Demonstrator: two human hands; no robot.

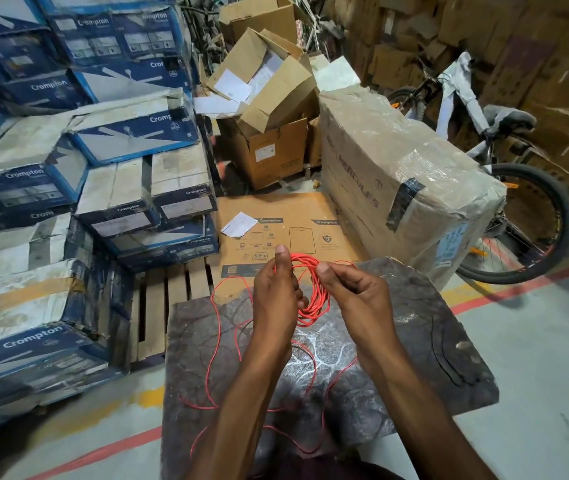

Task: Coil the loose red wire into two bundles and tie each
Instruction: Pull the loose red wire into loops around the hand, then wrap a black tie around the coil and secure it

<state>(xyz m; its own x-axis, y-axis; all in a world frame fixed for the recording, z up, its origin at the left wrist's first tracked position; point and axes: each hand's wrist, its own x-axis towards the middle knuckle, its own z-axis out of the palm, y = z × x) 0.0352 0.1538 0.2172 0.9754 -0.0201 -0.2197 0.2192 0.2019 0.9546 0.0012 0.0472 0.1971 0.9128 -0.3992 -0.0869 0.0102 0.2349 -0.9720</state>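
Observation:
A coil of red wire (312, 299) hangs between my hands above a dark stone slab (432, 334). My left hand (276, 292) grips the coil's left side with the thumb up at its top. My right hand (348, 289) pinches the coil's upper right side between thumb and fingers. Loose red wire (219, 341) trails from the coil down over the slab in wide loops, passing under both forearms toward the slab's near edge.
Stacked blue and white Crompton boxes (68, 202) fill the left. A flat brown carton (286, 233) lies beyond the slab, a plastic-wrapped carton (397, 174) stands at right, and a bicycle (518, 216) behind it. Wooden pallet slats (165, 299) show left of the slab.

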